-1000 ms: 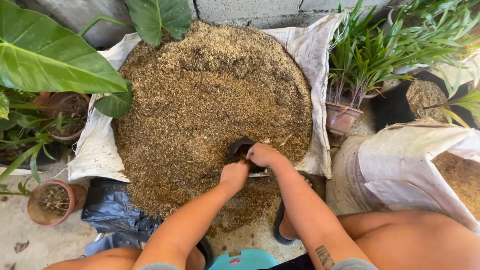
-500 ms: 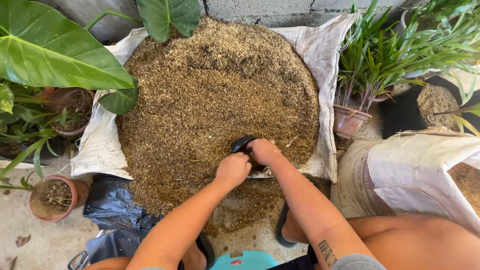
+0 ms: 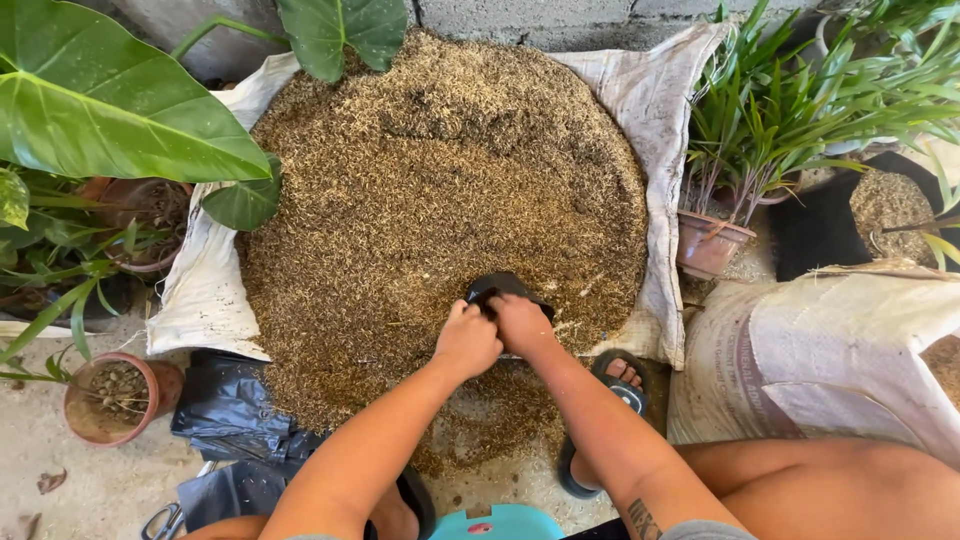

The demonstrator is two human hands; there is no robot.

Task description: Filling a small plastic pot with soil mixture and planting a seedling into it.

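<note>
- Far left: broad-leaved plant (image 3: 110, 120) and terracotta pot (image 3: 112, 395) on the concrete floor — both well apart from the work.
- Centre: husk pile (image 3: 440, 200) heaped on a white sack sheet (image 3: 205, 290).
- Left hand (image 3: 468, 338): closed on the near edge of a black plastic bag (image 3: 505, 288).
- Right hand (image 3: 520, 322): likewise gripping the bag, touching the left.
- Bag sits at the pile's near edge, mouth seemingly towards the person; long axis cannot be told.
- Judgement: hold the mouth wide and low against the husks to limit spillage.
- Right: potted grass-like plant (image 3: 740, 150), large sack (image 3: 830, 350).
</note>
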